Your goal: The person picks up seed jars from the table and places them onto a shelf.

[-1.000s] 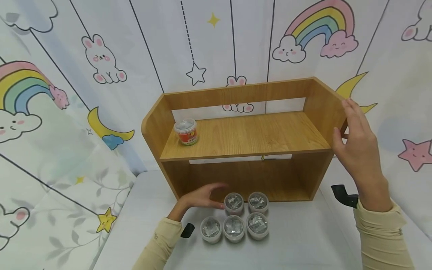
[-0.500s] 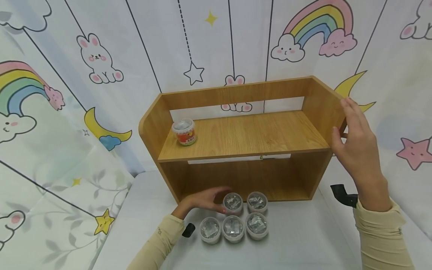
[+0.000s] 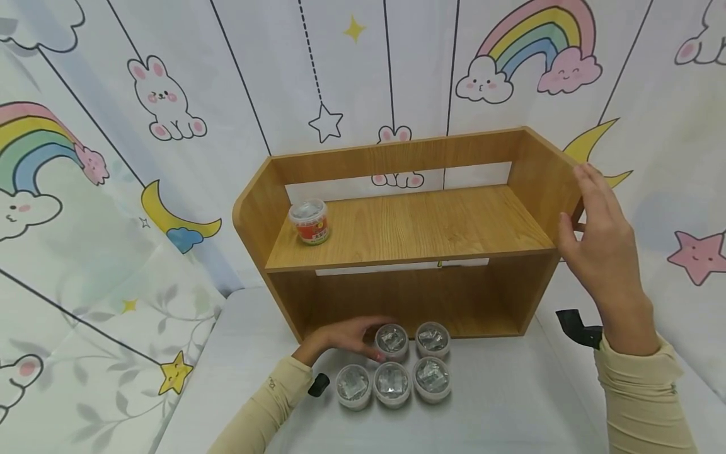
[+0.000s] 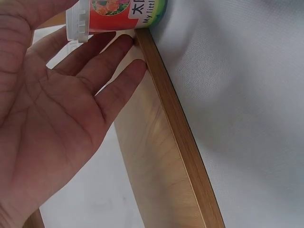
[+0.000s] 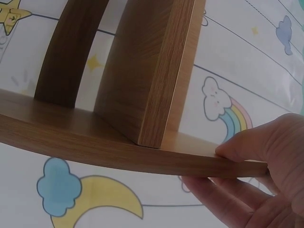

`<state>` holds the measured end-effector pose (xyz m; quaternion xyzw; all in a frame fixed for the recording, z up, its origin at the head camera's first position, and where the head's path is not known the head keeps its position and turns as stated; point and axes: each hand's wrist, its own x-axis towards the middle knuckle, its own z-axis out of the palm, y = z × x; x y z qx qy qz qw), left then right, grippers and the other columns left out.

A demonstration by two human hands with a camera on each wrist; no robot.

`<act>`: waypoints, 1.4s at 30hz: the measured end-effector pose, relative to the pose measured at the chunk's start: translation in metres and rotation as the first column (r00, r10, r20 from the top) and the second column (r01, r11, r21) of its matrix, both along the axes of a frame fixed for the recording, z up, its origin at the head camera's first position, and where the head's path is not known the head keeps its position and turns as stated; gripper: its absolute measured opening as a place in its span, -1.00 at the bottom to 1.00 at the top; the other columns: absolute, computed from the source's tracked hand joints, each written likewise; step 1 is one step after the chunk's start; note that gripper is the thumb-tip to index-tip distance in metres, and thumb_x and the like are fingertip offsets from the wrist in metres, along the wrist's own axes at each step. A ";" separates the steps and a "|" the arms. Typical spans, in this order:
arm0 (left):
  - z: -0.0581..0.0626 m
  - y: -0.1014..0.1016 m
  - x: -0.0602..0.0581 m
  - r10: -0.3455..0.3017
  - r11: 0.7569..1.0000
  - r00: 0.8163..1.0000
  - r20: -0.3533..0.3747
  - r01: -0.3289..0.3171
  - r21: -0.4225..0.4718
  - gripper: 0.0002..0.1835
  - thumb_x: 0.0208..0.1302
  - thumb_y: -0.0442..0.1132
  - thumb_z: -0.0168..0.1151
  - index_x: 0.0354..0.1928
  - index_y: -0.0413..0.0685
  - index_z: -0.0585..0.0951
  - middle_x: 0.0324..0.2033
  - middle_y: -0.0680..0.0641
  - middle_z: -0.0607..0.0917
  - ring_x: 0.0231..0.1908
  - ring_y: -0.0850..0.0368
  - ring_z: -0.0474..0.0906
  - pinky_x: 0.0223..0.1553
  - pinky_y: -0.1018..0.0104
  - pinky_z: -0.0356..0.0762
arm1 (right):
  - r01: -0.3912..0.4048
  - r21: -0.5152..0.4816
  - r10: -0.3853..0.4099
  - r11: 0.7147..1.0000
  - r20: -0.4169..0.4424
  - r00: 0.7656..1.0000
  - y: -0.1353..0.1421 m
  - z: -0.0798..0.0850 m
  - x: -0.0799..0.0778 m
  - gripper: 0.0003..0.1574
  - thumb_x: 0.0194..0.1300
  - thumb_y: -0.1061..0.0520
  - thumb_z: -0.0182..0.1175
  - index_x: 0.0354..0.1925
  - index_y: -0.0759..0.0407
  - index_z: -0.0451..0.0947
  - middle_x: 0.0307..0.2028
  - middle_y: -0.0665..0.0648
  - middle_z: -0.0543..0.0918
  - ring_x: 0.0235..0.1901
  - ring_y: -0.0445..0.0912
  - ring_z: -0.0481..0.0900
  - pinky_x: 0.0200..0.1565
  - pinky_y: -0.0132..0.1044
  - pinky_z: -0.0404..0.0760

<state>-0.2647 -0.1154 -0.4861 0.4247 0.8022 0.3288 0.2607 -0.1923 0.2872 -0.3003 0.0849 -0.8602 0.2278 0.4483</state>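
Five... several small lidded tubs stand on the white table in front of a two-tier wooden shelf (image 3: pixel 397 221). My left hand (image 3: pixel 350 334) reaches round the left side of the back-left tub (image 3: pixel 392 340), thumb in front and fingers behind. In the left wrist view this tub (image 4: pixel 114 13) has a red and green label and a translucent lid; the ring and little fingers stay nearly straight. My right hand (image 3: pixel 607 258) grips the shelf's right side panel. The right wrist view shows the panel (image 5: pixel 199 164) between thumb and fingers.
Another lidded tub (image 3: pixel 309 222) with a red label stands at the left end of the upper shelf board. Beside the back-left tub is a further tub (image 3: pixel 433 340), with a front row of tubs (image 3: pixel 392 383) nearer me. A patterned curtain (image 3: pixel 227 75) hangs behind.
My left hand has moved slightly right, bringing its thumb and fingers farther round the back-left tub. The tubs stay in place on the table. My right hand keeps its hold on the panel.
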 end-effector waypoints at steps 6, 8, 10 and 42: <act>-0.001 0.000 0.003 0.011 1.000 1.000 0.019 -0.011 0.021 -0.23 0.17 -0.14 0.47 0.40 0.02 0.34 0.23 0.13 0.49 0.25 0.26 0.36 0.29 0.26 0.28 | -0.005 -0.005 0.005 1.000 0.004 1.000 0.000 0.000 -0.001 -0.04 0.24 0.45 0.19 0.51 0.08 0.12 0.48 0.11 0.19 0.31 0.23 0.34 -0.22 0.37 0.52; 0.000 0.000 0.004 0.017 0.999 1.000 0.026 -0.018 0.027 -0.23 0.16 -0.15 0.47 0.39 0.01 0.35 0.22 0.13 0.49 0.25 0.26 0.37 0.29 0.26 0.30 | -0.003 -0.006 0.003 1.000 0.002 1.000 0.000 0.000 -0.001 -0.04 0.24 0.45 0.20 0.51 0.09 0.13 0.47 0.12 0.20 0.31 0.23 0.35 -0.23 0.37 0.52; 0.001 -0.001 0.005 0.023 0.999 0.999 0.030 -0.024 0.029 -0.23 0.15 -0.16 0.48 0.39 0.01 0.35 0.22 0.12 0.49 0.24 0.25 0.38 0.28 0.26 0.31 | -0.007 -0.010 0.007 1.000 0.001 1.000 0.001 0.000 -0.001 -0.04 0.24 0.46 0.20 0.51 0.09 0.13 0.47 0.13 0.20 0.30 0.24 0.35 -0.23 0.37 0.52; 0.053 -0.010 0.019 0.065 0.996 0.983 -0.172 -0.053 0.075 -0.24 0.10 -0.09 0.52 0.35 0.04 0.41 0.16 0.16 0.55 0.19 0.29 0.42 0.26 0.28 0.34 | -0.016 -0.012 0.016 1.000 -0.008 1.000 0.001 0.001 0.001 -0.03 0.24 0.46 0.18 0.52 0.05 0.12 0.48 0.09 0.19 0.36 0.18 0.29 -0.19 0.38 0.50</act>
